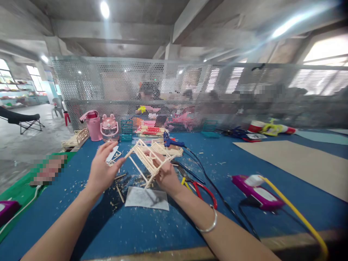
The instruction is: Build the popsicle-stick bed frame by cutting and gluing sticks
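Observation:
A small frame of thin wooden sticks is held tilted above the table, and my right hand is closed around its right side. My left hand has its fingers spread, with the thumb tip at or close to the frame's left corner; whether it touches cannot be made out. Below the frame lies a pale rectangular sheet. Loose sticks and wood scraps are scattered near my left hand. Behind the frame rests a blue glue gun. Red-handled scissors lie beside my right wrist.
A purple power strip with a yellow cord sits at right. Brown board covers the far right. A pink tumbler and a clear bottle stand at back left, before a perforated metal screen. A black cable crosses the table.

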The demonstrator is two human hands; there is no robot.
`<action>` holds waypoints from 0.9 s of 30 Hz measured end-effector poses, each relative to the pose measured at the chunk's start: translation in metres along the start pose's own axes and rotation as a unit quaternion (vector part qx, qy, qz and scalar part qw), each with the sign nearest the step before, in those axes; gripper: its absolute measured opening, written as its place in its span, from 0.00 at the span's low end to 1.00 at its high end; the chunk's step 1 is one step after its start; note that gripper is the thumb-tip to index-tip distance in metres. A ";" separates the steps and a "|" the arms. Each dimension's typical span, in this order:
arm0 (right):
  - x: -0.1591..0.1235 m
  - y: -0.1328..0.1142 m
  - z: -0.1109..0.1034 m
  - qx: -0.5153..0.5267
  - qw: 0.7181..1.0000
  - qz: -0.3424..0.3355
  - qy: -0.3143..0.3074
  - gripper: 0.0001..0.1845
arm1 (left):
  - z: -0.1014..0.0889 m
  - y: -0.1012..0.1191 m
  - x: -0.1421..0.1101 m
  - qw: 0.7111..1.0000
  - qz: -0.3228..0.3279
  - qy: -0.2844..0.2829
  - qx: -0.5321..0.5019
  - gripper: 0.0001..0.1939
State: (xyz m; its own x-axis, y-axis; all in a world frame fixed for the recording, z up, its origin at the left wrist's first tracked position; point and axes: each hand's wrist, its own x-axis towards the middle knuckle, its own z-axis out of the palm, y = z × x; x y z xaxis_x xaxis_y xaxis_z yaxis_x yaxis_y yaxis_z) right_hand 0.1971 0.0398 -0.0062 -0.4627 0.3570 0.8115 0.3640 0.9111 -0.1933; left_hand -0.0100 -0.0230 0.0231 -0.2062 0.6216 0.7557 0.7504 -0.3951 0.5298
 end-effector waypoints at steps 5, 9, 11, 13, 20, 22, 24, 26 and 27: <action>0.003 -0.011 0.001 -0.108 0.988 -0.062 -0.088 0.22 | 0.013 -0.001 -0.008 0.979 0.021 -0.150 0.137 0.15; -0.002 -0.019 0.008 -0.155 0.976 -0.084 -0.131 0.22 | 0.013 0.004 -0.008 0.948 0.012 -0.169 0.269 0.13; -0.004 -0.024 0.010 -0.163 0.972 -0.097 -0.142 0.21 | 0.011 0.007 -0.005 0.925 -0.016 -0.216 0.313 0.14; -0.004 -0.026 0.010 -0.166 0.971 -0.103 -0.140 0.21 | 0.010 0.011 -0.002 0.904 -0.041 -0.253 0.342 0.15; -0.002 -0.022 0.005 -0.176 0.971 -0.121 -0.103 0.18 | 0.011 0.014 -0.004 0.867 -0.071 -0.318 0.377 0.16; -0.003 -0.021 0.006 -0.166 0.974 -0.113 -0.104 0.18 | 0.014 0.010 -0.007 0.872 -0.064 -0.337 0.350 0.15; -0.003 -0.019 0.006 -0.155 0.977 -0.100 -0.110 0.18 | 0.016 0.003 -0.009 0.891 -0.054 -0.341 0.294 0.15; -0.002 -0.016 0.005 -0.149 0.978 -0.089 -0.114 0.18 | 0.016 -0.003 -0.009 0.910 -0.050 -0.344 0.228 0.15; -0.002 -0.014 0.003 -0.146 0.979 -0.085 -0.114 0.17 | 0.016 -0.005 -0.009 0.914 -0.049 -0.351 0.196 0.14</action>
State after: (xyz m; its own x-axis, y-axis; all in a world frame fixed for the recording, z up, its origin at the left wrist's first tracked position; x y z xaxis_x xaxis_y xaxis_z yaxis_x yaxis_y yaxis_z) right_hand 0.1901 0.0270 -0.0065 -0.6926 0.2726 0.6678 0.4666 0.8754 0.1265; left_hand -0.0021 -0.0157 0.0078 0.0649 0.9764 0.2058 0.9459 -0.1259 0.2990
